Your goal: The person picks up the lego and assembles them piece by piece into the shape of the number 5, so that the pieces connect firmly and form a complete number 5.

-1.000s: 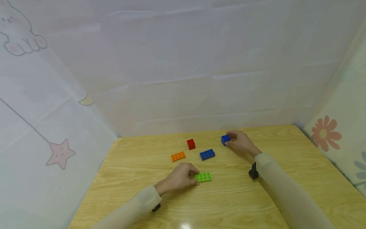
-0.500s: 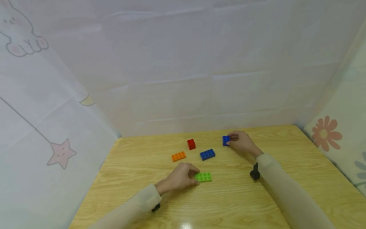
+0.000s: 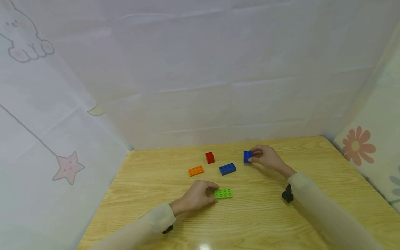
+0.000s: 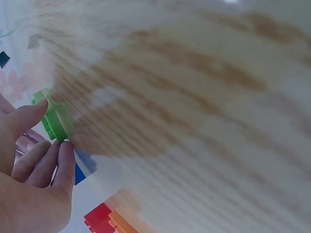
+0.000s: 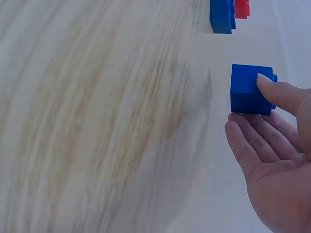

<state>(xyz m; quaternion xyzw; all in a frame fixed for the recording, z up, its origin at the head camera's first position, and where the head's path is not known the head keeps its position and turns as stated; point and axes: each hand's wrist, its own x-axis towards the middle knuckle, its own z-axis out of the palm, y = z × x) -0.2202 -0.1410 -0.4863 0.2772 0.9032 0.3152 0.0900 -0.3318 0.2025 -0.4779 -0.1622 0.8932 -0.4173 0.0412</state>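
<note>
My left hand (image 3: 197, 197) pinches the left end of a flat lime-green toy building brick (image 3: 223, 193), its thumb and fingertips at opposite edges. The green brick lies on the table, two rows of studs up. Farther back on the right, my right hand (image 3: 268, 158) holds a small blue square brick (image 3: 247, 157) between thumb and fingertips. The right wrist view has this blue brick (image 5: 249, 90) a little off the tabletop, with the thumb on one side and fingers against another. A longer blue brick (image 3: 227, 169) lies between the two hands, apart from both.
A flat orange brick (image 3: 196, 171) and a small red brick (image 3: 209, 157) lie left of the longer blue brick on the wooden table (image 3: 150, 180). White cloth walls (image 3: 200, 86) stand behind the table and at both sides.
My right hand has drawn slightly nearer and to the right with the small blue brick, which has turned a little. My left hand keeps its place at the green brick.
</note>
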